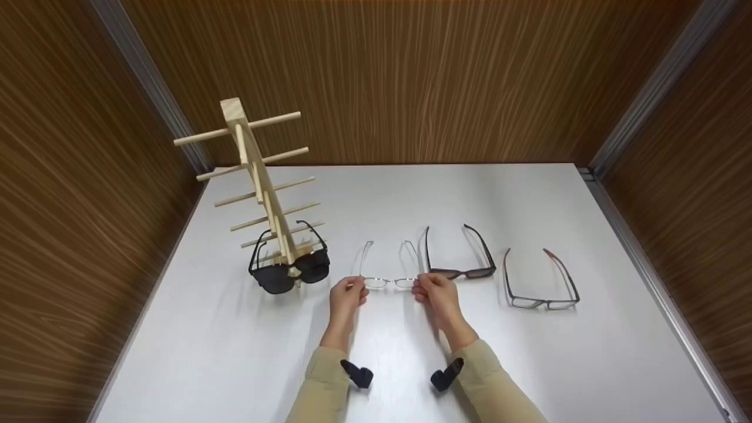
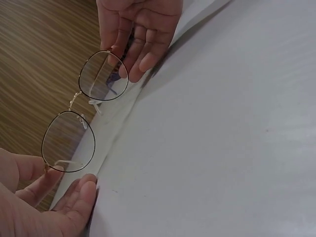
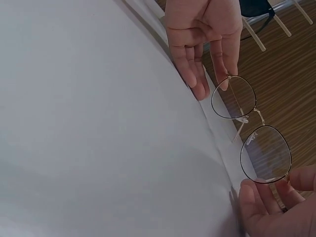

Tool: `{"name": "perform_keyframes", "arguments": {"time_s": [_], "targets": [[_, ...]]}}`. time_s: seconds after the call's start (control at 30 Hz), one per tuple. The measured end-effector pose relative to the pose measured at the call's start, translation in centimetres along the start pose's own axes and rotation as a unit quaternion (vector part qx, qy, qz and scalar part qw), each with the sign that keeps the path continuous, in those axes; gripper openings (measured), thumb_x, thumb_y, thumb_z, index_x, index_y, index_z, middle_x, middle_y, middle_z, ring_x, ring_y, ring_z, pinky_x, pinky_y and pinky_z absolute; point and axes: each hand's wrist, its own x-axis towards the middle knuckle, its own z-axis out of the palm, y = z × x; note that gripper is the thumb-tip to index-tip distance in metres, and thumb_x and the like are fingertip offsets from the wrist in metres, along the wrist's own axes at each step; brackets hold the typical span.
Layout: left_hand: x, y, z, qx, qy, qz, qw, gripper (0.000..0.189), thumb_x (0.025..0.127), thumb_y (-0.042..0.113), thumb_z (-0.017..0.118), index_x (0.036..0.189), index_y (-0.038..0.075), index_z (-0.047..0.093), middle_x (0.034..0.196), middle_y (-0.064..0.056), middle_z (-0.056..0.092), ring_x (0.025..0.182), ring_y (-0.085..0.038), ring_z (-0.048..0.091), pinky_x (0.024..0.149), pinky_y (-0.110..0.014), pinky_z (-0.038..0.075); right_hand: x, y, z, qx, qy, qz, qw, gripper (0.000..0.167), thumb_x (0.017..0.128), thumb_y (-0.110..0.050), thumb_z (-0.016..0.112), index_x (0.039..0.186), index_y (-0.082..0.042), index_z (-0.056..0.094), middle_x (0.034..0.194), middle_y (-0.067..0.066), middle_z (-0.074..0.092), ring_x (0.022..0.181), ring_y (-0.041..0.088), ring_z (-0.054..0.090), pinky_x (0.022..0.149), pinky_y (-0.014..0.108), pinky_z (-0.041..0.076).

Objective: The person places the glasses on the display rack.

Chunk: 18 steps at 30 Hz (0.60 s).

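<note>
Thin metal-framed eyeglasses (image 1: 376,282) with clear round lenses are held between both hands, their temples unfolded and pointing away from me. My left hand (image 1: 346,298) pinches the left outer corner of the frame between thumb and finger. At the opposite corner, my right hand (image 1: 437,295) pinches the frame the same way. Both wrist views show the black-rimmed eyeglasses (image 2: 68,141) and the bridge close up, with fingertips at either hinge. Just beyond my right hand lie dark-framed sunglasses (image 1: 479,272) with temples spread.
At the left stands a wooden eyewear rack (image 1: 252,150) with several pegs jutting sideways. Black sunglasses (image 1: 276,278) hang on its lowest part. Eyeglasses with reddish-brown temples (image 1: 549,304) lie farther right on the white table (image 1: 376,200). Wood-grain panels (image 1: 411,82) enclose the table.
</note>
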Motion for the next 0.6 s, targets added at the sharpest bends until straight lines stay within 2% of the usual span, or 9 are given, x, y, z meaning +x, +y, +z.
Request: {"name": "perform_keyframes", "arguments": {"time_s": [0.17,0.3,0.6], "targets": [[-0.04,0.07,-0.01,-0.009,-0.002,-0.002,1.0,0.025,0.092,0.013,0.058,0.105,-0.009,0.059,0.091,-0.021,0.063,0.082,-0.028,0.065,0.068,-0.031,0.055,-0.09,-0.22,0.06,0.003,-0.002,0.001,1.0,0.018,0.092,-0.003,0.055,0.102,0.013,0.056,0.089,0.022,0.064,0.074,0.024,0.066,0.065,0.033,0.055],[-0.13,0.24,-0.12,-0.022,-0.013,-0.026,0.9993,0.024,0.092,0.014,0.058,0.105,-0.006,0.059,0.091,-0.02,0.064,0.078,-0.024,0.066,0.066,-0.032,0.055,-0.22,-0.34,-0.06,0.002,-0.002,0.001,1.0,0.018,0.092,-0.003,0.055,0.101,0.013,0.056,0.087,0.019,0.064,0.074,0.025,0.066,0.067,0.035,0.055],[-0.77,0.6,-0.37,-0.065,-0.04,-0.045,0.9961,0.022,0.093,0.014,0.056,0.102,-0.006,0.056,0.093,-0.025,0.064,0.07,-0.022,0.065,0.057,-0.029,0.054,-0.84,-0.52,-0.53,0.003,-0.009,-0.004,1.0,0.016,0.092,-0.004,0.057,0.099,0.01,0.057,0.087,0.017,0.064,0.075,0.025,0.065,0.07,0.039,0.055]]}}
